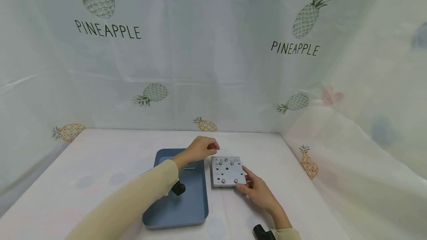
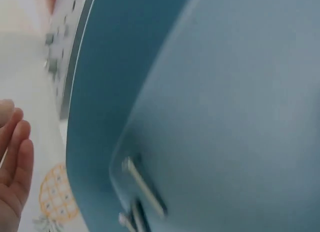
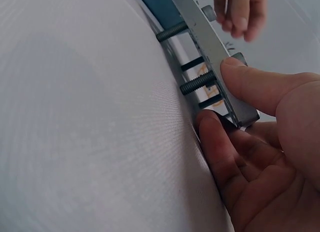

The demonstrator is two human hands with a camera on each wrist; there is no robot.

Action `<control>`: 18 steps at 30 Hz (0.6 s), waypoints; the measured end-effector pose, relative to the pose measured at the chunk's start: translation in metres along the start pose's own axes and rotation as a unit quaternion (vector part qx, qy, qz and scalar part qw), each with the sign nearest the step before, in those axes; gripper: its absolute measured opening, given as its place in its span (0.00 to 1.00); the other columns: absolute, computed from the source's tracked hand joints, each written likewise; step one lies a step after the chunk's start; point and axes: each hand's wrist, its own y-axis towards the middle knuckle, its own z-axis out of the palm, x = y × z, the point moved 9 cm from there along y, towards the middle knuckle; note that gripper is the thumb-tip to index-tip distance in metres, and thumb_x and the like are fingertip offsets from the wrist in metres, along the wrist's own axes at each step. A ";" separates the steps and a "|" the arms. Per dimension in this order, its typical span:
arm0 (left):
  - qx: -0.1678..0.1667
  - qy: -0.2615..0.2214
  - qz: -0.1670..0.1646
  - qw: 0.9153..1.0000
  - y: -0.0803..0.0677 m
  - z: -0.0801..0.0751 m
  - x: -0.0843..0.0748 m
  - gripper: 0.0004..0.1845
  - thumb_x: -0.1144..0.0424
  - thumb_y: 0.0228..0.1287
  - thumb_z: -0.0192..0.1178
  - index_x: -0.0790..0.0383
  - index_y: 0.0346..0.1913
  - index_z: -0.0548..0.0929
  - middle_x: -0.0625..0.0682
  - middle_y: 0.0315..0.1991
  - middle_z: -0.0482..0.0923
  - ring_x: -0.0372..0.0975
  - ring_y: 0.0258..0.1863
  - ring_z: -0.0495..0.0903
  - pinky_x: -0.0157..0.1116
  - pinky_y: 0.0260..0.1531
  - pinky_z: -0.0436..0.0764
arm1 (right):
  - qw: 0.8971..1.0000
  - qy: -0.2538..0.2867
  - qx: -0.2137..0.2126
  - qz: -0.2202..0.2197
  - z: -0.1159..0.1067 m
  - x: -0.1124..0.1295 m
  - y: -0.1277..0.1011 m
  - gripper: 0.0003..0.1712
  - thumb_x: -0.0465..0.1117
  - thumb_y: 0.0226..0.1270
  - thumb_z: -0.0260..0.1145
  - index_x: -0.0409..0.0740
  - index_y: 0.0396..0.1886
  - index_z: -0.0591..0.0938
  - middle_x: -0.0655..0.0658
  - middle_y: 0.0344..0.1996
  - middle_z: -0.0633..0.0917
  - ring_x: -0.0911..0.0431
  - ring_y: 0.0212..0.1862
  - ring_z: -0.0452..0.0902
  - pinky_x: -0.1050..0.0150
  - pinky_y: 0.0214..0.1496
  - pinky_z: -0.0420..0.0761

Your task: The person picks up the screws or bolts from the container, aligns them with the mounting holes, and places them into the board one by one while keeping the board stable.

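Observation:
A square metal plate [image 1: 227, 173] with holes and several bolts lies right of the blue tray [image 1: 180, 210]. My right hand [image 1: 258, 192] grips the plate's near right corner. In the right wrist view the thumb [image 3: 250, 85] presses its side and the fingers reach under its edge, beside bolt shanks [image 3: 197, 84] that stick out below. My left hand [image 1: 200, 147] hovers above the tray's far right corner, beside the plate, its fingers loosely bent with nothing visible between them. Under that hand, screws [image 2: 145, 187] lie in the tray's far end.
White cloth covers the table [image 1: 100, 180]. Behind it hangs a curtain [image 1: 207, 58] printed with pineapples, and more of the curtain slopes down on the right. My left forearm [image 1: 133, 199] crosses over the tray. A black wrist device [image 1: 179, 188] hangs below the left cuff.

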 end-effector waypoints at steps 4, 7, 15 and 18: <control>0.003 0.032 -0.003 0.999 -0.018 -0.022 0.005 0.04 0.67 0.72 0.68 0.54 0.42 0.88 0.44 0.36 0.88 0.33 0.36 0.83 0.36 0.40 0.83 | 1.000 -0.007 -0.005 0.003 -0.001 0.001 -0.001 0.50 0.47 0.70 0.77 0.43 0.84 0.63 0.42 0.53 0.84 0.56 0.40 0.79 0.67 0.37 0.81; 0.024 0.060 0.006 0.998 -0.031 -0.030 0.006 0.03 0.69 0.69 0.69 0.58 0.41 0.88 0.45 0.34 0.87 0.34 0.34 0.82 0.37 0.40 0.83 | 1.000 -0.006 -0.007 0.005 -0.002 0.001 -0.001 0.50 0.47 0.69 0.77 0.43 0.84 0.63 0.42 0.53 0.84 0.56 0.40 0.79 0.67 0.37 0.81; 0.092 0.104 0.024 0.990 -0.057 -0.026 0.014 0.06 0.71 0.65 0.72 0.64 0.44 0.88 0.47 0.34 0.87 0.34 0.34 0.83 0.34 0.39 0.82 | 1.000 0.008 -0.003 0.006 0.000 0.003 -0.002 0.50 0.48 0.70 0.77 0.42 0.84 0.63 0.42 0.52 0.84 0.55 0.39 0.78 0.67 0.35 0.80; 0.106 0.094 0.016 0.990 -0.063 -0.023 0.017 0.07 0.72 0.65 0.73 0.65 0.45 0.88 0.47 0.35 0.87 0.35 0.35 0.83 0.35 0.39 0.83 | 1.000 0.009 -0.004 0.005 0.000 0.004 -0.003 0.50 0.47 0.70 0.77 0.42 0.84 0.63 0.42 0.52 0.85 0.56 0.39 0.77 0.67 0.34 0.80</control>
